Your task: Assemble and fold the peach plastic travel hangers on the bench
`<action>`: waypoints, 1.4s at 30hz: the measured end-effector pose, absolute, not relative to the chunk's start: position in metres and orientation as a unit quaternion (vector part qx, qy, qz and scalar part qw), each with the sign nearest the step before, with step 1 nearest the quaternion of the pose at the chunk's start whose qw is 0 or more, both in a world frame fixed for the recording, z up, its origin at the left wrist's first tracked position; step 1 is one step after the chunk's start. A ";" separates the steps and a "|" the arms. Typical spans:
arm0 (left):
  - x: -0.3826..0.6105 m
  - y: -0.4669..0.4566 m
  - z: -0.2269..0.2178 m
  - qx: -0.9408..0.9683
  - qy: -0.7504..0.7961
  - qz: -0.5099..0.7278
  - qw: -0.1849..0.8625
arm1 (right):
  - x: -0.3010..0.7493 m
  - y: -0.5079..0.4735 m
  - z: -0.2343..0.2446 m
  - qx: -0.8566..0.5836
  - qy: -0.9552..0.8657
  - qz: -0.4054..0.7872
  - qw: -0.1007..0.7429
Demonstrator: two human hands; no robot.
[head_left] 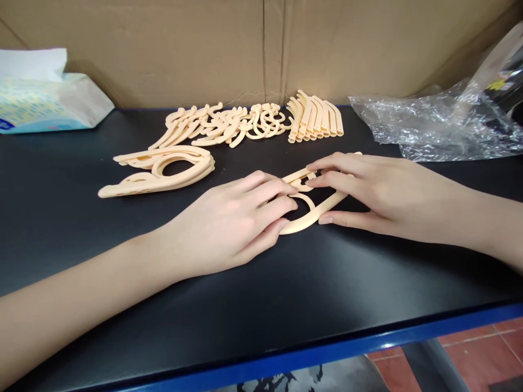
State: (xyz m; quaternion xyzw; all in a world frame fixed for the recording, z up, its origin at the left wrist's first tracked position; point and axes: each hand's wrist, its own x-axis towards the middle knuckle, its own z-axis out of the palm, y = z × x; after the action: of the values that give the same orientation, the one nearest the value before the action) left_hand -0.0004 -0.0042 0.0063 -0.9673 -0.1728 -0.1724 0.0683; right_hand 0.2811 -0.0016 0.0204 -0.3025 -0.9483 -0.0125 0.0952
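Right of the middle of the black surface (245, 316), between its far edge and blue-trimmed near edge, lay a folding plastic hanger (306, 220), held by both hands. The left hand (249, 218) arched over its rounded end, fingers bent and nearly together, apparently to steady it; the thumb was hidden, so a pinch could not be told. The right hand (363, 188) spanned the other end, thumb against the nearer arm and fingertips on the farther one, pinching across, perhaps to keep the two arms aligned.

Toward the left edge sat folded hangers (180, 178), stacked alike, probably to save room. Along the far edge, a loose heap of hook pieces (232, 124) adjoined neatly lined-up hollow tubes (316, 117), seemingly sorted by kind and within reach. A tissue pack (44, 103) occupied the far left corner, a clear plastic bag (429, 120) the far right.
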 end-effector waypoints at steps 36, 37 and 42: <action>-0.002 -0.004 0.004 -0.968 -0.176 -0.166 0.060 | 0.280 -0.004 0.024 -0.315 -0.947 -0.024 0.065; -0.002 -0.004 0.004 -0.968 -0.174 -0.168 0.058 | 0.280 -0.004 0.023 -0.317 -0.946 -0.022 0.066; 0.000 -0.004 0.004 -0.968 -0.176 -0.170 0.057 | 0.280 -0.004 0.022 -0.304 -0.949 -0.043 0.073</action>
State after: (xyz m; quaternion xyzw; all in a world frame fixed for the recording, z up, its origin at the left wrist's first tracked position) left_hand -0.0001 -0.0040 0.0040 -0.9681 -0.1755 -0.1695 0.0569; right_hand 0.2800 -0.0035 0.0222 -0.3036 -0.9490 -0.0428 0.0728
